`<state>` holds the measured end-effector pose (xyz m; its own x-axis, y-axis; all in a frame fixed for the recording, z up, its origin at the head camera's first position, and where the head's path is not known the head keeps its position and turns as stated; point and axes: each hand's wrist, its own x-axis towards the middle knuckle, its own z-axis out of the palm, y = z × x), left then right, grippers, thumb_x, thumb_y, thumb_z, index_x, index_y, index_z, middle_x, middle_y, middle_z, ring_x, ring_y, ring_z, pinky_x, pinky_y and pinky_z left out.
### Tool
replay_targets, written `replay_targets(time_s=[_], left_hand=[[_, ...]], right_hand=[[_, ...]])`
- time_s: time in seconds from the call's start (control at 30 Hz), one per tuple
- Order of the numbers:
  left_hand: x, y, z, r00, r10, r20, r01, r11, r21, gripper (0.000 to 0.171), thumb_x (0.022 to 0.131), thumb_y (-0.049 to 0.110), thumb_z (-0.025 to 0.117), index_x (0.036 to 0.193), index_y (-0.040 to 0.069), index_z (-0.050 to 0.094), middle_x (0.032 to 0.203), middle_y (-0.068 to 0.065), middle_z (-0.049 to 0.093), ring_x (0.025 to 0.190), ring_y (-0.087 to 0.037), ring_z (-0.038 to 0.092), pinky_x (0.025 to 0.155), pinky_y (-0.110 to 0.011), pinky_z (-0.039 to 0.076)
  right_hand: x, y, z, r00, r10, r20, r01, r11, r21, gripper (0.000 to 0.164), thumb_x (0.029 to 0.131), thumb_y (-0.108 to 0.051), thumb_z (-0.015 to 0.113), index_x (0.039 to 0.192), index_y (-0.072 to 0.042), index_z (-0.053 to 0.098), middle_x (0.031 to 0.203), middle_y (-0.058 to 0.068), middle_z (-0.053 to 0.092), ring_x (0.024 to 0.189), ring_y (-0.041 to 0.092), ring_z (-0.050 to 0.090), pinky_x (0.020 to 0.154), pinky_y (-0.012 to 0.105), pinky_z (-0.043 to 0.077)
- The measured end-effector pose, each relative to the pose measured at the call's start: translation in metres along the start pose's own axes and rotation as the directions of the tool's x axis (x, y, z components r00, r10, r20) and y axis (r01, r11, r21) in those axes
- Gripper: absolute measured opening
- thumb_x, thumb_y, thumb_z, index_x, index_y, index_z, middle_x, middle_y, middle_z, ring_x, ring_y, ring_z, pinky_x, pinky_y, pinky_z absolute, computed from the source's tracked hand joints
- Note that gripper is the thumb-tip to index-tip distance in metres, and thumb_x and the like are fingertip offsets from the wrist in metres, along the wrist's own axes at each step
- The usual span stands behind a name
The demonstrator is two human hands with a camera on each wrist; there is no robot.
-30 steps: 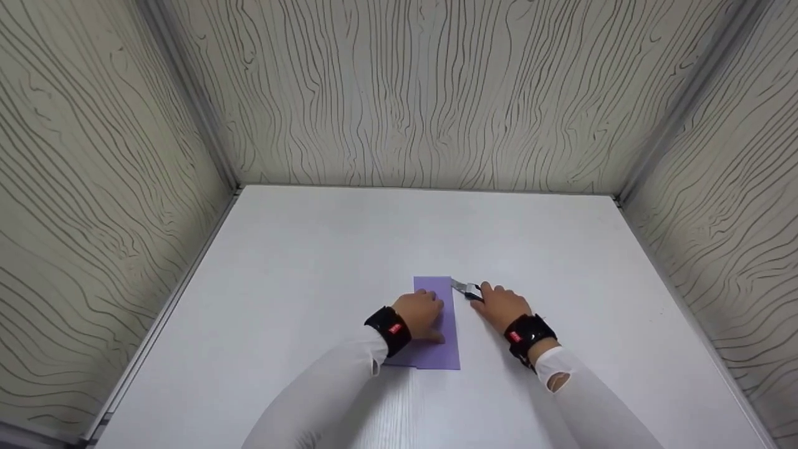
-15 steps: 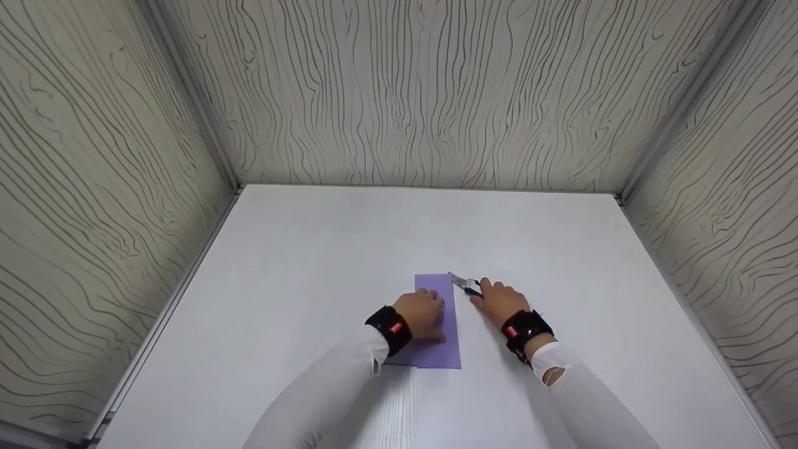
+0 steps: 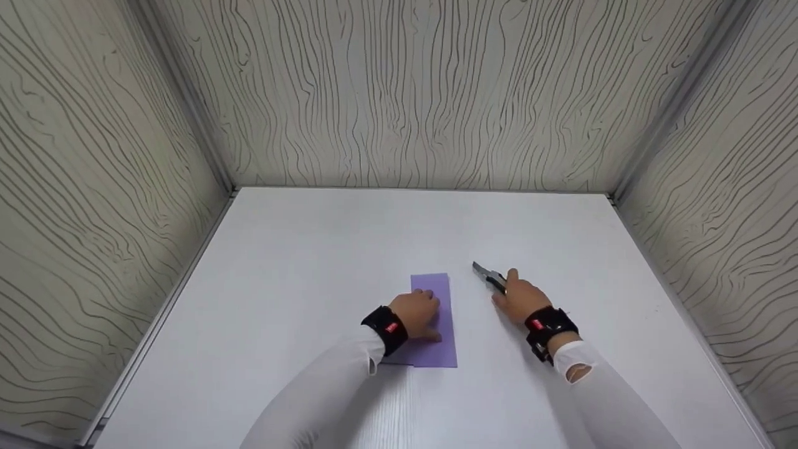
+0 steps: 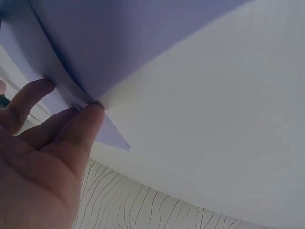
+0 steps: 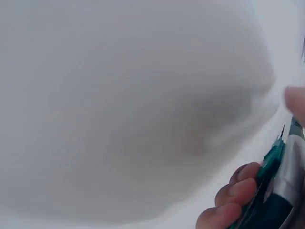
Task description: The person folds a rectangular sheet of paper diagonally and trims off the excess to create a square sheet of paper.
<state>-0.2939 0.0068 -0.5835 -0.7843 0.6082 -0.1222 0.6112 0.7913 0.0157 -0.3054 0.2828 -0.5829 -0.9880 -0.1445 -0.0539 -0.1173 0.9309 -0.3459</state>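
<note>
A folded sheet of purple paper (image 3: 437, 357) lies on the white table at the centre front, in layers. My left hand (image 3: 413, 315) presses on it from above, fingers spread. In the left wrist view its fingertips (image 4: 93, 112) touch the edge of a raised layer of the paper (image 4: 143, 28). To the right of the sheet, my right hand (image 3: 522, 300) grips a utility knife (image 3: 490, 277), the blade pointing to the far left. The right wrist view shows the knife's silver and dark green handle (image 5: 288, 176) with several fingers (image 5: 238, 188) curled round it.
A white tabletop (image 3: 324, 237) extends around the hands. Wood-grain panels (image 3: 405, 93) close off the back and both sides, with grey frame posts (image 3: 181, 87) at the corners.
My right hand has moved the knife to the right, away from the paper's far right corner. My left hand stays on the paper.
</note>
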Motion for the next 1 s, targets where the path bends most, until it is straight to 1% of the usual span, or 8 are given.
replay_targets(time_s=[0.17, 0.27, 0.43, 0.5, 0.6, 0.77, 0.83, 1.0], left_hand=[[0.003, -0.003, 0.003, 1.0, -0.019, 0.006, 0.019, 0.999, -0.041, 0.057, 0.093, 0.057, 0.083, 0.119, 0.008, 0.072, 0.117, -0.006, 0.071, 0.106, -0.021, 0.067, 0.092, -0.037, 0.063], [0.004, -0.004, 0.005, 1.0, -0.03, -0.006, 0.029, 0.999, -0.023, 0.058, 0.096, 0.057, 0.079, 0.124, 0.006, 0.073, 0.124, -0.008, 0.072, 0.114, -0.023, 0.068, 0.096, -0.038, 0.063], [0.004, -0.005, 0.005, 0.997, -0.07, -0.037, 0.07, 0.998, 0.008, 0.056, 0.1, 0.055, 0.073, 0.125, 0.004, 0.074, 0.122, -0.011, 0.071, 0.112, -0.026, 0.066, 0.095, -0.04, 0.063], [0.004, -0.007, 0.004, 0.995, -0.085, -0.049, 0.086, 0.996, 0.015, 0.053, 0.102, 0.052, 0.071, 0.126, 0.004, 0.074, 0.121, -0.012, 0.07, 0.111, -0.027, 0.065, 0.095, -0.04, 0.062], [0.004, -0.01, 0.004, 0.992, -0.088, -0.085, 0.09, 0.996, 0.019, 0.048, 0.105, 0.048, 0.067, 0.126, 0.005, 0.074, 0.121, -0.013, 0.069, 0.111, -0.028, 0.065, 0.094, -0.041, 0.062], [0.003, -0.016, 0.004, 0.991, -0.07, -0.114, 0.069, 0.997, -0.02, 0.045, 0.107, 0.041, 0.062, 0.134, 0.006, 0.071, 0.129, -0.014, 0.069, 0.119, -0.03, 0.066, 0.096, -0.043, 0.062], [0.002, -0.018, 0.004, 0.992, -0.069, -0.107, 0.064, 0.997, -0.053, 0.046, 0.107, 0.039, 0.061, 0.139, 0.006, 0.067, 0.135, -0.015, 0.067, 0.124, -0.031, 0.066, 0.099, -0.044, 0.062], [-0.006, -0.027, 0.001, 0.994, -0.063, -0.092, 0.052, 0.991, -0.123, 0.051, 0.107, 0.037, 0.062, 0.147, 0.005, 0.062, 0.149, -0.018, 0.063, 0.139, -0.035, 0.061, 0.111, -0.047, 0.057]], right_hand=[[-0.003, 0.022, -0.009, 0.998, 0.055, -0.017, -0.054, 0.994, 0.098, 0.04, 0.1, -0.01, 0.059, 0.124, 0.015, 0.039, 0.082, 0.023, 0.064, 0.069, 0.035, 0.064, 0.064, 0.052, 0.056], [-0.004, 0.037, -0.01, 0.992, 0.113, -0.05, -0.104, 0.983, 0.151, 0.032, 0.102, -0.008, 0.055, 0.119, 0.014, 0.041, 0.088, 0.027, 0.065, 0.074, 0.038, 0.065, 0.068, 0.053, 0.057], [-0.007, 0.057, -0.015, 0.976, 0.191, -0.108, -0.166, 0.965, 0.203, 0.04, 0.103, -0.007, 0.05, 0.124, 0.026, 0.044, 0.107, 0.04, 0.059, 0.092, 0.049, 0.066, 0.086, 0.063, 0.056], [-0.008, 0.064, -0.017, 0.97, 0.212, -0.121, -0.183, 0.96, 0.212, 0.04, 0.102, -0.008, 0.05, 0.122, 0.027, 0.047, 0.109, 0.043, 0.058, 0.095, 0.052, 0.065, 0.089, 0.066, 0.055], [-0.011, 0.072, -0.02, 0.967, 0.211, -0.144, -0.181, 0.963, 0.197, 0.036, 0.102, -0.009, 0.051, 0.111, 0.026, 0.054, 0.102, 0.043, 0.062, 0.091, 0.053, 0.066, 0.086, 0.066, 0.055], [-0.015, 0.084, -0.026, 0.965, 0.205, -0.162, -0.175, 0.967, 0.185, 0.031, 0.103, -0.011, 0.055, 0.095, 0.018, 0.063, 0.086, 0.032, 0.068, 0.077, 0.042, 0.065, 0.075, 0.059, 0.055], [-0.017, 0.086, -0.03, 0.96, 0.232, -0.155, -0.197, 0.958, 0.21, 0.033, 0.104, -0.011, 0.055, 0.099, 0.019, 0.065, 0.089, 0.032, 0.069, 0.079, 0.041, 0.064, 0.076, 0.057, 0.054], [-0.023, 0.094, -0.036, 0.936, 0.329, -0.127, -0.284, 0.917, 0.282, 0.042, 0.106, -0.014, 0.051, 0.126, 0.022, 0.057, 0.112, 0.042, 0.068, 0.095, 0.047, 0.067, 0.084, 0.058, 0.055]])
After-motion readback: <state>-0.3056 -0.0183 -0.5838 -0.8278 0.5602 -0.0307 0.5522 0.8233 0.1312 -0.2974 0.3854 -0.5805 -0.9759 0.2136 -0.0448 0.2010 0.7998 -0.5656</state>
